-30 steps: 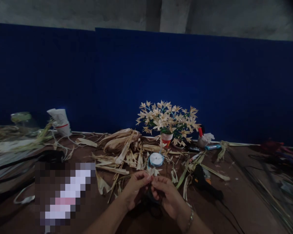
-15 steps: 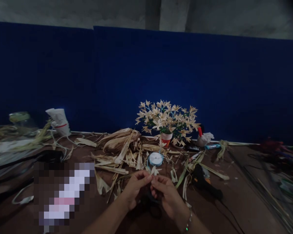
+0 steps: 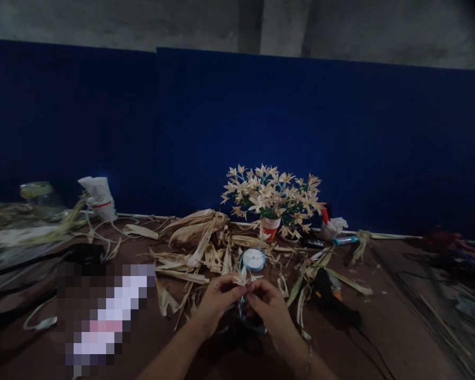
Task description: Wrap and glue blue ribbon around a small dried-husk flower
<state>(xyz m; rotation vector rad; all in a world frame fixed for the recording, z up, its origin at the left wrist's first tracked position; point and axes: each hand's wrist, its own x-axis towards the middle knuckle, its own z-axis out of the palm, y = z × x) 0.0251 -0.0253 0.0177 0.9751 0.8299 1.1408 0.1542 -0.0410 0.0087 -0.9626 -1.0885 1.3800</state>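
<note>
My left hand point(image 3: 219, 302) and my right hand point(image 3: 269, 306) meet at the front middle of the table, their fingertips pinched together. Between them is a small pale husk flower point(image 3: 243, 276), its pointed petals standing above the fingers. A light blue ribbon point(image 3: 244, 309) hangs below the fingertips. Just beyond the hands stands a spool of light blue ribbon point(image 3: 253, 259). Behind it, a red and white paper cup point(image 3: 271, 227) holds a bunch of similar husk flowers point(image 3: 267, 192) with green leaves. The stem inside my fingers is hidden.
Dried corn husks point(image 3: 198, 237) lie heaped to the left of the spool. A black and orange glue gun point(image 3: 330, 298) rests at the right, with its cord trailing forward. A glass jar point(image 3: 41, 200) and cables sit at the left. A blue partition point(image 3: 320, 116) closes off the back.
The flower has turned in my fingers, with its petals now pointing up more. My right hand has rotated slightly, and blue ribbon now shows more clearly below the fingers.
</note>
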